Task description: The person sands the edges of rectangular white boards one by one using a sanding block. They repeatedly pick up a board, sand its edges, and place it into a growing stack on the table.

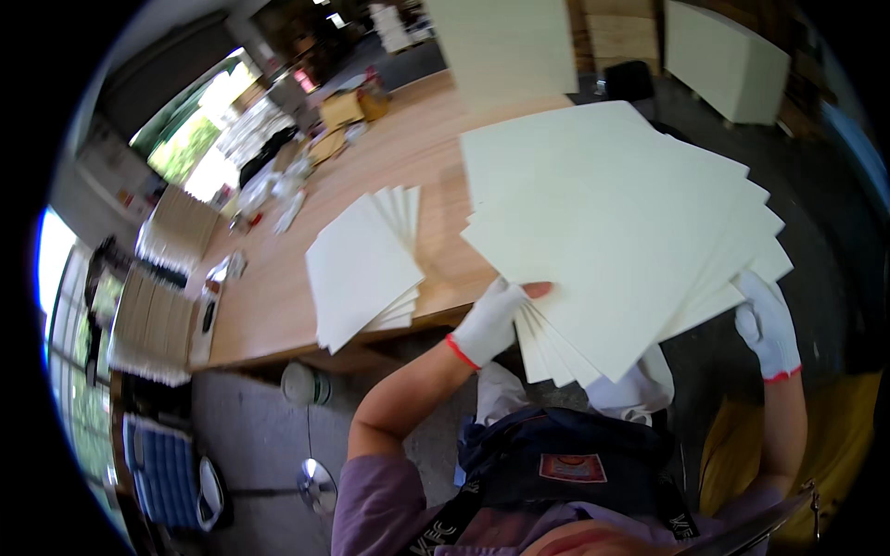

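Note:
A fanned stack of large pale cardboard sheets (593, 213) is held up in front of me, over the right end of the table. My left hand (489, 324), in a white glove with a red cuff and a bare thumb tip, grips its lower left edge, thumb on top. The gloved right hand (769, 326) is closed at the lower right edge; its fingertips are partly hidden by the sheets. To the left, a smaller fanned stack of white sheets (362, 264) lies on the wooden table (269, 306), touched by neither hand.
Two piles of boards, a nearer pile (153, 320) and a farther pile (178, 227), stand at the table's left. Plastic bags (269, 193) and brown paper pieces (341, 111) clutter the far side. Below are a white bucket (304, 384) and a blue cushioned chair (165, 471).

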The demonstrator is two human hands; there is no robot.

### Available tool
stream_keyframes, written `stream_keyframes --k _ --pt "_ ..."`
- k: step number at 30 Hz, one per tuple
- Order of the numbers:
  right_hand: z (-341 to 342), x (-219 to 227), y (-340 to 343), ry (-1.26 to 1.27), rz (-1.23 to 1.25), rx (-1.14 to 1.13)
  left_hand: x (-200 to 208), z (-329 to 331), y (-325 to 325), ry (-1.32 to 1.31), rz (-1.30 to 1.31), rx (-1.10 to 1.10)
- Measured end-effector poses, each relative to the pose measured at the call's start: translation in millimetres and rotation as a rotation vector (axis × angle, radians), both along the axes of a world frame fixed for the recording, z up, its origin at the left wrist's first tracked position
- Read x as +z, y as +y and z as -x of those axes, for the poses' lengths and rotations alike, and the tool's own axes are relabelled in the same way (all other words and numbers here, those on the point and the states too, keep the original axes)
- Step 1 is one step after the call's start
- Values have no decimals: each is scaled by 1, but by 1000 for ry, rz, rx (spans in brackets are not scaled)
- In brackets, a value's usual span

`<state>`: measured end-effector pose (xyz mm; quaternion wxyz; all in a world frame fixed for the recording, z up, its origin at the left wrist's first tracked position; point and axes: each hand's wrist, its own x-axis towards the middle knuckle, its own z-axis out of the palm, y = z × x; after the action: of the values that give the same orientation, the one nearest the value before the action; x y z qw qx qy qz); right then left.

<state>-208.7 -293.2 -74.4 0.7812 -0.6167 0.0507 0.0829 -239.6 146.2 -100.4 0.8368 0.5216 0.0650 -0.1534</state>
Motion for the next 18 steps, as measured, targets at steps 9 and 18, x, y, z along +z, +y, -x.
stream_keyframes --k 9,18 --pt "-43 31 134 -149 -238 408 -5 81 62 -248 218 527" --pt "-12 -4 191 42 -158 644 -51 80 234 -490 157 1072"
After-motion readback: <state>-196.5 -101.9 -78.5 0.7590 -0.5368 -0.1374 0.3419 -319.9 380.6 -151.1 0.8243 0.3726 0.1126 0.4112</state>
